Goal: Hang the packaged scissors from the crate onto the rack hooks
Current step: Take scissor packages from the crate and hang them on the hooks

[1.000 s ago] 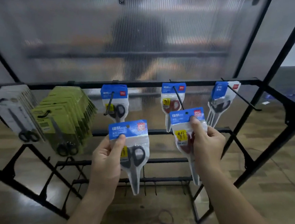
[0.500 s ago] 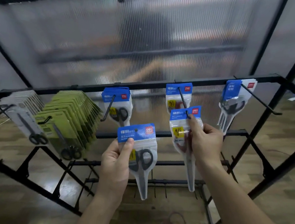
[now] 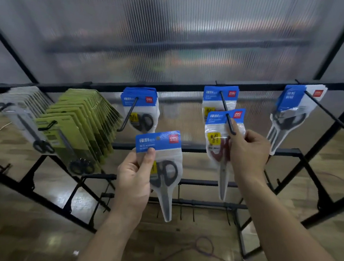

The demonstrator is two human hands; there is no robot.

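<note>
Left hand (image 3: pixel 133 181) and right hand (image 3: pixel 248 153) each hold one pack; I'm sweeping the rack (image 3: pixel 181 88) from the left.

Far left hook: grey packs (image 3: pixel 17 104), fanned out, with black-handled scissors showing on the front one.

Next hook: green packs (image 3: pixel 80 122), a thick stack leaning the same way.

Left-centre hook (image 3: pixel 129 114): blue-header stack (image 3: pixel 140 99) pushed back near the top bar. The front length of this hook is bare.

Left hand pinches the black-handled scissors pack (image 3: pixel 159 141), thumb on the front just under the blue header, fingers behind. The pack is upright with the tip down. It sits in front of the rack, below and slightly right of that stack, and it's on no hook.

Centre hook (image 3: pixel 224 102): hung packs (image 3: pixel 220 93) at the back by the bar. The red-handled scissors pack (image 3: pixel 216 138) has its header threaded on the same hook, close to the upturned tip, and it hangs tip down.

Right hand grips the right edge of that pack. The fingers are curled round it, and one fingertip reaches up beside the hook tip.

Right hook (image 3: pixel 332 115): another blue-header bunch (image 3: pixel 290 99) at the back, twisted a little, with the long front of the hook bare.

Behind all of it I see a ribbed translucent panel (image 3: pixel 175 37).
</note>
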